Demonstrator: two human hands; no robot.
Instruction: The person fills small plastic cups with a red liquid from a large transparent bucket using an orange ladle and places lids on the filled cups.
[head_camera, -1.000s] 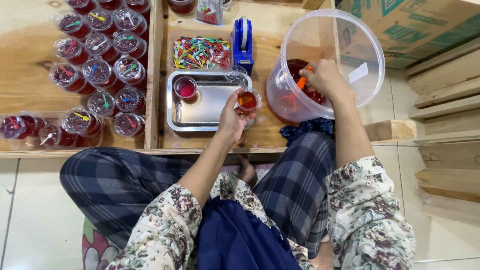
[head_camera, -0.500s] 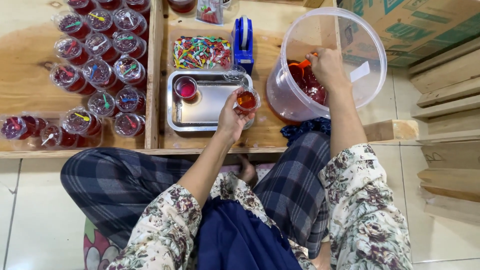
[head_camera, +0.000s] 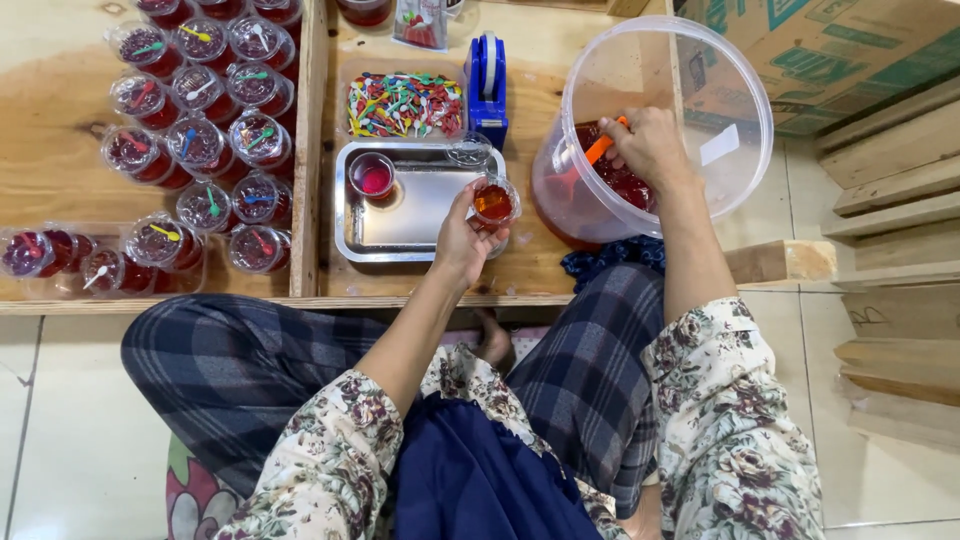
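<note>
My left hand (head_camera: 463, 232) holds a small clear cup (head_camera: 494, 203) with reddish-orange liquid in it, at the right edge of a metal tray (head_camera: 415, 215). Another small cup of red liquid (head_camera: 371, 175) stands on the tray's left side. My right hand (head_camera: 651, 146) is inside a large clear plastic bucket (head_camera: 700, 90) and grips an orange-handled ladle (head_camera: 596, 155) that dips into the red liquid at the bucket's bottom (head_camera: 625, 185).
Several lidded red cups with small coloured spoons (head_camera: 200, 140) fill the wooden board at left. A pile of coloured spoons (head_camera: 403, 104) and a blue tape dispenser (head_camera: 487, 80) lie behind the tray. A cardboard box (head_camera: 830, 50) and wooden planks (head_camera: 890, 220) are at right.
My right hand has shifted left and upward inside the bucket with the ladle. My left hand keeps the cup in the same place beside the tray.
</note>
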